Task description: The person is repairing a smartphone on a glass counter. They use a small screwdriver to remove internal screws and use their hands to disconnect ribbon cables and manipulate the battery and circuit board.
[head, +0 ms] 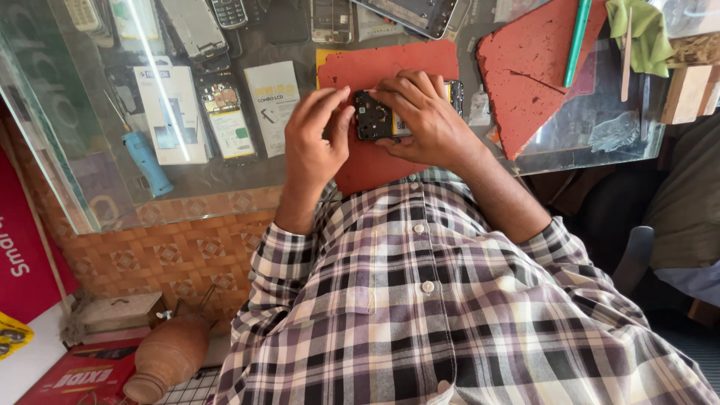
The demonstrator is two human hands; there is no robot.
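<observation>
Hands meet over an opened black smartphone with exposed internals (pixel 375 115) in the head view, the only view here. The phone lies on a dark red rectangular work mat (pixel 390 64), which rests on the glass-topped surface (pixel 225 187). The left hand (pixel 313 135) pinches the phone's left end, fingers (pixel 341 120) curled against its edge. The right hand (pixel 424 120) covers the phone's right half, fingers (pixel 397 86) closed down over its top. The step in hand looks like steadying or prising the open body; any further move probably calls for a firm hold at both ends and light pressure on the bare parts. A blue-handled tool (pixel 146 161) lies well apart at left, and a torn red foam sheet (pixel 529 71) at right.
</observation>
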